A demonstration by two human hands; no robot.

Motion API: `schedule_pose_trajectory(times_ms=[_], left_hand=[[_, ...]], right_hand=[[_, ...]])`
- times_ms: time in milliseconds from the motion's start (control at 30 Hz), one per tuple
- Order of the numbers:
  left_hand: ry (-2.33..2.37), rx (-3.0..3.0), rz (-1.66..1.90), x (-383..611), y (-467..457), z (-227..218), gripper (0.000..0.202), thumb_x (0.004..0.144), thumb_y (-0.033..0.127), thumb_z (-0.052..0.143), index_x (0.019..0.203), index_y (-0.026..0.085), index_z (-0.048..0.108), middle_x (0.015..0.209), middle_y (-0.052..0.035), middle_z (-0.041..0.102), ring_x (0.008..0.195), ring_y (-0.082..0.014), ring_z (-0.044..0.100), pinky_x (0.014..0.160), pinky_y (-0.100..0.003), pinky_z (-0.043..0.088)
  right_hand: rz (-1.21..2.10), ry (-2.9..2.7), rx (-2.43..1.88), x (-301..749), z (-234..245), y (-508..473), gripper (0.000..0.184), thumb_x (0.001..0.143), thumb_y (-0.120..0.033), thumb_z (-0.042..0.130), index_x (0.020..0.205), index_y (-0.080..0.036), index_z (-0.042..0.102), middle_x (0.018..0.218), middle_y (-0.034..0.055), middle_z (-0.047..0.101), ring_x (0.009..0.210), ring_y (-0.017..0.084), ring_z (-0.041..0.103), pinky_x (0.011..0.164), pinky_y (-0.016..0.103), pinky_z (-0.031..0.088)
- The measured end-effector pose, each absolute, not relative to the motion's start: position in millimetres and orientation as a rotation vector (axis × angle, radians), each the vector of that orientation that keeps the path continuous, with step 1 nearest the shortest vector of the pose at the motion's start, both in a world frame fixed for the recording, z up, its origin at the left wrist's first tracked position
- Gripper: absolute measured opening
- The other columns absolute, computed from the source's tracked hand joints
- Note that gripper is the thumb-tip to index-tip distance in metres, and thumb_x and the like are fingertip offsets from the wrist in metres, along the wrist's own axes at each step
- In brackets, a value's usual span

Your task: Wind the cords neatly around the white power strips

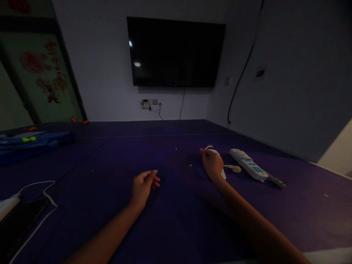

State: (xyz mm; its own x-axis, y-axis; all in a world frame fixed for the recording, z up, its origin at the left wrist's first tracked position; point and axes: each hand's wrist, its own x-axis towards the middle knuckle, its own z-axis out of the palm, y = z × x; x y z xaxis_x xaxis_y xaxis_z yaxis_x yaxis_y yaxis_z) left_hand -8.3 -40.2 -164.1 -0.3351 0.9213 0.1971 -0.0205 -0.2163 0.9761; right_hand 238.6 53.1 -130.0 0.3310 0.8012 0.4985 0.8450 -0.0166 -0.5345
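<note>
My right hand (212,162) is closed, its fingers pinched on a thin white cord (209,146) that loops out beyond the fingertips. Under that hand lies a white, flat block (223,173), mostly hidden by the hand and wrist. A short, pale cord piece with a thicker end (233,168) sticks out to its right. My left hand (143,185) hovers low over the purple surface (170,209), fingers half curled and slightly apart, with nothing visible in them. Just right of my right hand rests a white power strip (254,168), its cord wound around one end.
Scissors or a similar metal tool (277,180) lie at the strip's near end. At left are a black tablet-like slab (23,223), a white cable (53,198) and folded blue cloth (38,141). Small white scraps dot the surface. A television (176,53) hangs on the wall.
</note>
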Motion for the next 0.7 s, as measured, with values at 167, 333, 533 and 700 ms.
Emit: schedule_pose_trajectory(times_ms=[167,333,533,700], left_hand=[[1.307,1.123,1.619,-9.0,-39.5,-164.2,0.029,0.063,0.041,0.074,0.07,0.013,0.068,0.062,-0.0051,0.068,0.048,-0.0122,0.059,0.046,-0.021,0.042],[1.314,1.174,1.601,-8.8,-41.7,-162.9,0.028,0.065,0.041,0.072,0.07,0.013,0.069,0.07,-0.0081,0.071,0.05,-0.0124,0.06,0.048,-0.023,0.042],[1.291,1.109,1.599,-5.8,-43.4,-162.1,0.033,0.071,0.044,0.065,0.079,0.012,0.07,0.077,-0.0098,0.073,0.048,-0.0113,0.059,0.046,-0.022,0.042],[1.296,1.142,1.562,-6.5,-42.6,-162.8,0.027,0.067,0.039,0.071,0.072,0.013,0.07,0.076,-0.0097,0.073,0.049,-0.011,0.06,0.046,-0.021,0.041]], right_hand=[[-0.203,-1.417,-1.934,278.3,-132.9,67.4,0.042,0.091,-0.041,0.041,0.114,-0.016,0.066,0.116,0.0129,0.065,0.106,0.028,0.061,0.083,0.035,0.045],[-0.119,-1.484,-2.083,294.9,-144.2,74.5,0.062,0.084,-0.056,0.047,0.13,-0.015,0.053,0.128,0.0176,0.057,0.113,0.032,0.056,0.088,0.041,0.044],[-0.084,-1.57,-2.186,292.0,-150.6,78.2,0.081,0.077,-0.064,0.052,0.141,-0.017,0.038,0.124,0.0205,0.057,0.111,0.034,0.058,0.087,0.046,0.044],[-0.134,-1.629,-2.228,288.3,-151.2,75.5,0.081,0.076,-0.058,0.057,0.142,-0.018,0.034,0.117,0.0207,0.06,0.107,0.037,0.06,0.084,0.047,0.044]])
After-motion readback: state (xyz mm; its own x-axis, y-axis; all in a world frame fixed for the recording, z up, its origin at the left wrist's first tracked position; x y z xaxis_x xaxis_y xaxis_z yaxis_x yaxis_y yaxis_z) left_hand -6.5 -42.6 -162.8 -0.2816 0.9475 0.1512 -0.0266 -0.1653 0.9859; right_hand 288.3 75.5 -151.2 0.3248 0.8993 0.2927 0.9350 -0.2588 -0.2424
